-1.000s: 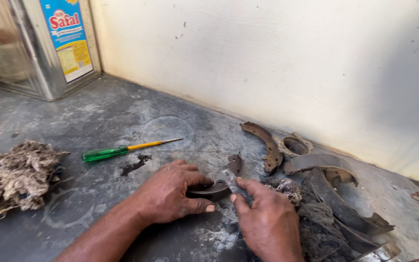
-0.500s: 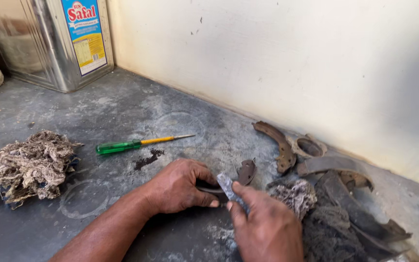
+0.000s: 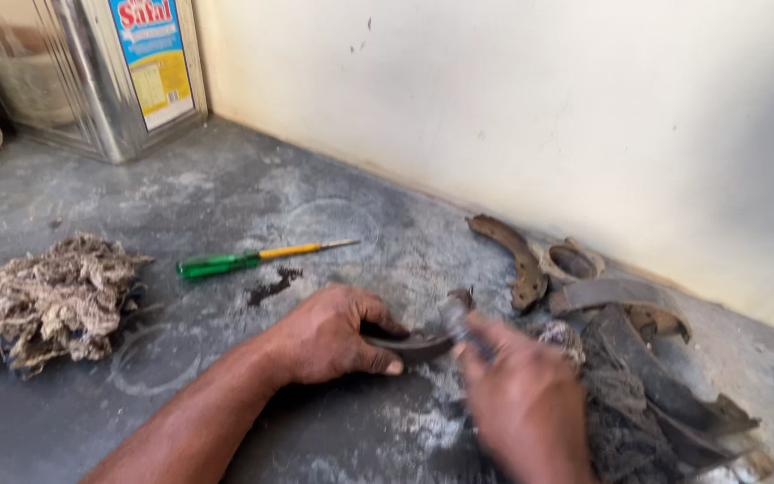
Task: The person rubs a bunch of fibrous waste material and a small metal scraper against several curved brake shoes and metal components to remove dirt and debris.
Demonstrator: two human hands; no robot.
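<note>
A curved brake shoe is pinned to the dusty floor and worked on with a small tool.

The brake shoe (image 3: 418,343) is pressed down by the left hand (image 3: 329,336), fingers curled over it, so it is kept steady; a grey tool (image 3: 452,315) is gripped in the blurred right hand (image 3: 526,403). A screwdriver (image 3: 257,258) is left beside.

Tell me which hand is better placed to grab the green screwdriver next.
Left, probably. The left hand lies nearer the green screwdriver, with bare floor between them, though it grips the curved brake shoe. The right hand is farther off, blurred, holding a small tool against that shoe.
</note>
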